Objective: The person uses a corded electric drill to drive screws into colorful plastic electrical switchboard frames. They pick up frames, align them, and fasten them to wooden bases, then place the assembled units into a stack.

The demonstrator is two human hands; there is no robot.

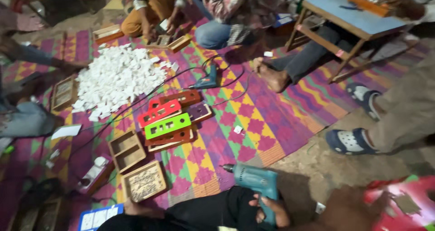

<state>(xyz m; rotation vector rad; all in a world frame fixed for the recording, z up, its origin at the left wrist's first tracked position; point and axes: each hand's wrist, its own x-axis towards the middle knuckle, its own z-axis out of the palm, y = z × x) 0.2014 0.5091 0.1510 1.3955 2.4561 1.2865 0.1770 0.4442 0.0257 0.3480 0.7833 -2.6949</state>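
Note:
My right hand is at the bottom centre, wrapped around the handle of a teal electric drill. The drill's bit points left and its body rests by my black-trousered knee. My blurred forearm comes in from the lower right. A bare patch of skin shows beside the black cloth at the lower left; whether it is a hand or a foot is unclear. My left hand is not plainly seen.
On the patterned mat lie red, green and purple cut-out frames, wooden boxes, a heap of white pieces and a second corded drill. Other people sit around; a bare foot, sandalled feet and a low blue table are nearby.

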